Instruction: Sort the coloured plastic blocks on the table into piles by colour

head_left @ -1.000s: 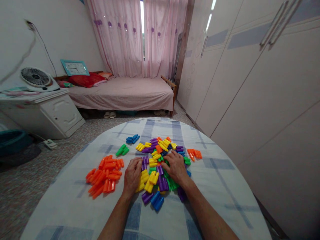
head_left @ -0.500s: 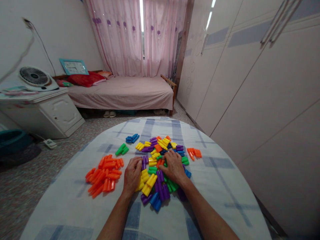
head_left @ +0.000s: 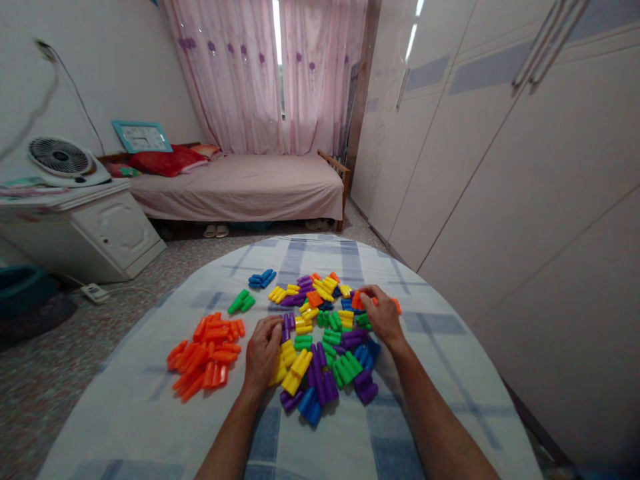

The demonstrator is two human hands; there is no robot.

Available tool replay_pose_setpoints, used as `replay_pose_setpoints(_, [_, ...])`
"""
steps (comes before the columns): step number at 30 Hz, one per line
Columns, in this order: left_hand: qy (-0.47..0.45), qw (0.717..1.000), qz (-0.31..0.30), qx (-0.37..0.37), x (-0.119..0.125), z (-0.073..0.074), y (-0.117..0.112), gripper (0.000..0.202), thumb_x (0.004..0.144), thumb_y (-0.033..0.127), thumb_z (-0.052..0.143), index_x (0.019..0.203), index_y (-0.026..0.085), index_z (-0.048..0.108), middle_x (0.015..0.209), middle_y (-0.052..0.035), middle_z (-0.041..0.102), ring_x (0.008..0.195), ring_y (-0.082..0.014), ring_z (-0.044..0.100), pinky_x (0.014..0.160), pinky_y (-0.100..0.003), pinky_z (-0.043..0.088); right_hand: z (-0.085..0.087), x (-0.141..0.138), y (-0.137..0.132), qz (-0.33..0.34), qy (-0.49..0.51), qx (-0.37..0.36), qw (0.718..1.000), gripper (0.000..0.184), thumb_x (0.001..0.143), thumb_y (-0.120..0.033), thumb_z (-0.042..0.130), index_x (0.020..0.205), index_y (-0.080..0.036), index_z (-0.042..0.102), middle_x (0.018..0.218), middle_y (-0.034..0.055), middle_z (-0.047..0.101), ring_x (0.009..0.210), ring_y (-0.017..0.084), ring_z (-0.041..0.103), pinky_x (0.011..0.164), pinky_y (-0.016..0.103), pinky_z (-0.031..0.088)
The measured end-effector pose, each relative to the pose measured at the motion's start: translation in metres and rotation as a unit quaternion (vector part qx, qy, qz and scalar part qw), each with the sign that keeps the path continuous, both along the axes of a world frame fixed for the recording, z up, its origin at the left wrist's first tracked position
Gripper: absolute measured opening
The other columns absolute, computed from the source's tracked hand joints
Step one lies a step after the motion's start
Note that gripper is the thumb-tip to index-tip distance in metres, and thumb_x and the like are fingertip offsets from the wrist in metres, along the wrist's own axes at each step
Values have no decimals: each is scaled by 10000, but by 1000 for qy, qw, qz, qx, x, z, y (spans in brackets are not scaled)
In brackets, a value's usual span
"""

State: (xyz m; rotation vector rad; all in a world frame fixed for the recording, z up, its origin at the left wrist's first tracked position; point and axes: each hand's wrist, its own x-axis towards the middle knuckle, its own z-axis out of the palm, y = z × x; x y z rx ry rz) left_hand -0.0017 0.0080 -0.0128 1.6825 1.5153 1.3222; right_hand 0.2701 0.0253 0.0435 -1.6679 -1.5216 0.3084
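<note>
A mixed heap of plastic blocks point(head_left: 320, 340) in yellow, purple, green, blue and orange lies mid-table. My left hand point(head_left: 263, 353) rests at the heap's left edge, fingers curled down onto purple and yellow blocks. My right hand point(head_left: 383, 313) is at the heap's far right side, fingers pinched on an orange block point(head_left: 357, 300) beside a small orange cluster point(head_left: 396, 305). A sorted pile of orange blocks point(head_left: 205, 350) lies to the left. A green block point(head_left: 241, 302) and a blue block point(head_left: 263, 278) sit apart, farther back.
The round table point(head_left: 440, 373) has a white and blue checked cloth. To the right stands a wardrobe point(head_left: 500, 167). A bed point(head_left: 240, 187), a white cabinet point(head_left: 90, 227) with a fan point(head_left: 60, 160), and pink curtains are beyond.
My right hand has moved from the middle of the heap to its far right side and closed on an orange block. My left hand has stayed in place.
</note>
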Motion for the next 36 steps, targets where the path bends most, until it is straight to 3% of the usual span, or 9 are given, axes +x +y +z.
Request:
replay_pose_setpoints(4, [0,1000,4,-3,0,1,1,286,848,380,444,926,187,641,1037,-74,624,1026,-203,573,937,-344,448,-6,43,3,-117,-115,-46,985,252,829,-323,435,907,-222,652,888,30,682,866,191,582,795,317,386])
replay_pose_setpoints(7, [0,1000,7,-7,0,1,0,283,842,377,449,923,190,644,1041,-76,624,1029,-208,570,948,-356,442,-12,60,1,-147,-152,-95,973,278,845,-317,417,937,-219,661,911,47,683,878,205,581,777,328,382])
replay_pose_setpoints(12, [1,1000,9,-7,1,3,-1,278,840,367,446,910,188,647,1039,-80,621,1031,-211,565,955,-368,437,-23,65,1,-160,-171,-92,968,295,844,-320,432,988,-205,662,1040,86,647,998,242,542,807,359,381])
replay_pose_setpoints(16, [2,1000,6,-4,0,3,-1,274,840,366,452,910,192,651,1033,-75,626,1027,-209,571,942,-363,449,-33,61,5,-100,-195,-44,975,351,810,-397,515,1096,-222,621,1145,78,605,1091,250,484,874,394,364])
replay_pose_setpoints(19, [3,1000,4,-4,-1,1,0,271,839,363,455,915,192,651,1035,-75,625,1023,-207,572,943,-361,449,-41,59,4,-75,-226,-50,970,376,789,-397,554,1125,-234,604,1196,80,576,1129,256,445,896,409,347])
replay_pose_setpoints(27, [-5,1000,3,-6,2,7,-2,267,830,356,453,904,184,643,1014,-78,622,1007,-206,574,937,-358,450,-43,66,-1,-146,-212,-36,966,363,834,-319,462,1155,-203,587,1180,94,578,1140,259,441,936,425,336])
replay_pose_setpoints(30, [-6,1000,3,-2,3,8,-3,267,831,359,453,903,186,644,1013,-75,624,1008,-206,576,931,-356,454,-31,51,3,-92,-152,18,984,355,839,-318,447,1133,-186,594,1182,101,578,1136,246,465,961,418,352])
replay_pose_setpoints(33, [-5,1000,4,-1,2,6,-2,264,833,359,452,904,191,643,1018,-74,624,1017,-209,574,937,-364,451,-15,13,2,36,-87,64,993,338,846,-306,458,1132,-188,595,1157,93,592,1104,210,508,977,381,375])
replay_pose_setpoints(36, [-9,1000,6,-3,2,6,-2,261,826,356,456,897,190,643,1014,-79,626,1012,-213,573,943,-377,445,-6,-33,-6,155,-85,62,982,357,849,-306,500,1188,-225,576,1227,73,558,1189,195,458,1024,378,345])
